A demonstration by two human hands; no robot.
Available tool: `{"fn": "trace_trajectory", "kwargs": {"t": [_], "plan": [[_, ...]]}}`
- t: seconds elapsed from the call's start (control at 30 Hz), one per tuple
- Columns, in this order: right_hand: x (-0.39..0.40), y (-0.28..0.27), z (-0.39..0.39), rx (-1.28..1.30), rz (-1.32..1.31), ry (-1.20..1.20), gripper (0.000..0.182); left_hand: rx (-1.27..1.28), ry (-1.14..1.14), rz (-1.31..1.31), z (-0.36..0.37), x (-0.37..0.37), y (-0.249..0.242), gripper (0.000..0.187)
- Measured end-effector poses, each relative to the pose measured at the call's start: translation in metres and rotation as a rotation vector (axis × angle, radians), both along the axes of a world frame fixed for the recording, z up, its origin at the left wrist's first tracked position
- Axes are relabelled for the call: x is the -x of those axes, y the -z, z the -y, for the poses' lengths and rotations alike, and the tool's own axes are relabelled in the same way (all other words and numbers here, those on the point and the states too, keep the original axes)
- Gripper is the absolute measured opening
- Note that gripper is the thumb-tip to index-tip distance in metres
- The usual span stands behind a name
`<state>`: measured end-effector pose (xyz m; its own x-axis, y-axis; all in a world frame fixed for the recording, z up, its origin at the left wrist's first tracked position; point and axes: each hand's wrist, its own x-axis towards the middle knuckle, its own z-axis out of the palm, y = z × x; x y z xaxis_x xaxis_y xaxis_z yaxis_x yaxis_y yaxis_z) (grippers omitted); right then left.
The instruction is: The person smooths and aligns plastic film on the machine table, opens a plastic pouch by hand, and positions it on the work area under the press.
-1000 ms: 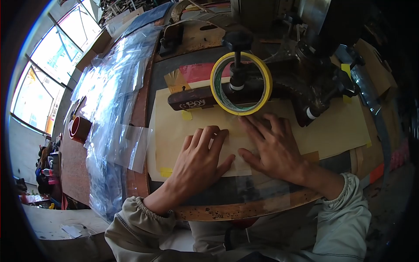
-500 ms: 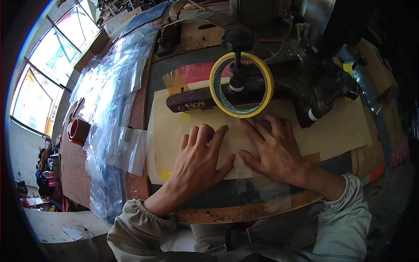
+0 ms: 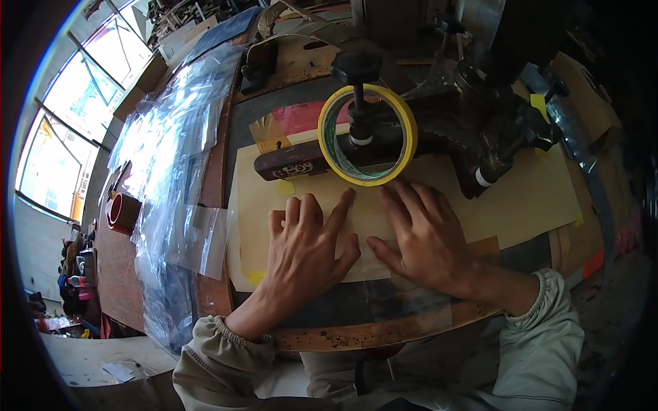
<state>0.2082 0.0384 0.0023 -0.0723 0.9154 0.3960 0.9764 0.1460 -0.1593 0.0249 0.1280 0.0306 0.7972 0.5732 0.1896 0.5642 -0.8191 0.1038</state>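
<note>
My left hand (image 3: 303, 243) rests on a pale cream sheet (image 3: 521, 205), its index finger stretched forward and the other fingers somewhat bent. To its right, my right hand (image 3: 428, 240) lies palm down with its fingers spread, the fingertips just below a yellow tape roll (image 3: 410, 137). Between the two thumbs is a small gap over what looks like a clear film. The roll hangs around a black knob (image 3: 356, 67) on a dark metal arm (image 3: 295, 161) that crosses above the sheet. Neither hand holds anything visible.
Many clear plastic bags (image 3: 178, 137) lie in a heap on the left of the table. A red-brown tape roll (image 3: 123, 212) stands beyond them. Dark machine parts (image 3: 480, 89) rise at the back right. The wooden table edge (image 3: 363, 337) runs close to my body.
My left hand has shifted slightly left and its thumb has drawn back a little. The fingers of my right hand lie closer together. The whole view has moved slightly.
</note>
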Motion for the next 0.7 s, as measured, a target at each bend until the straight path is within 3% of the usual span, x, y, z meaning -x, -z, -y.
{"fn": "trace_trajectory", "kwargs": {"t": [0.7], "plan": [[-0.0008, 0.0005, -0.0016, -0.043, 0.091, 0.075, 0.065, -0.037, 0.013, 0.034, -0.0045, -0.0025, 0.0068, 0.061]]}}
